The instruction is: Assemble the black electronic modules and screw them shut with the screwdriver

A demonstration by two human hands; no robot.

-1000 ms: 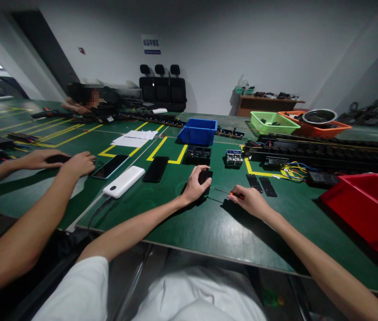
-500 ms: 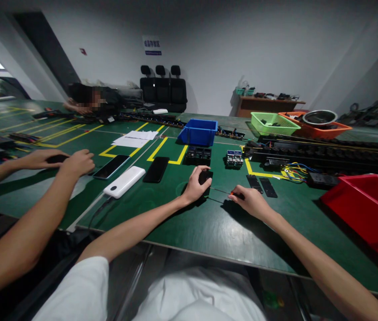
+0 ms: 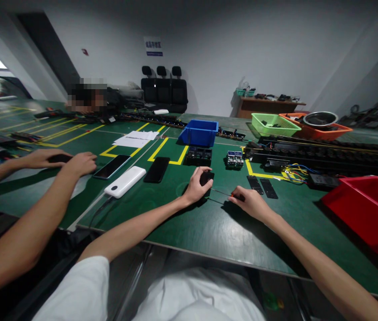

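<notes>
My left hand (image 3: pixel 196 187) is closed around a small black block-like part (image 3: pixel 207 177) on the green table, its fingers covering much of it. My right hand (image 3: pixel 251 203) grips a screwdriver (image 3: pixel 222 193) by its dark handle with an orange collar. The thin shaft points left, its tip at or very near the black part; contact is too small to make out. Beyond the hands sit a black module (image 3: pixel 198 156) and a silver-and-black module with bluish tops (image 3: pixel 235 159). Two flat black plates (image 3: pixel 269 188) (image 3: pixel 255 184) lie beyond my right hand.
A blue bin (image 3: pixel 198 133) stands ahead and a red bin (image 3: pixel 366 214) at the right. Left of my hands lie a black phone (image 3: pixel 157 170), a white power bank (image 3: pixel 125 182) and another phone (image 3: pixel 112 167). A co-worker's hands (image 3: pixel 78 164) work at the left. Long black assemblies (image 3: pixel 326 150) with wires stretch right.
Almost nothing differs. Both my hands keep their places on the black part and the screwdriver; the whole view has shifted very slightly.
</notes>
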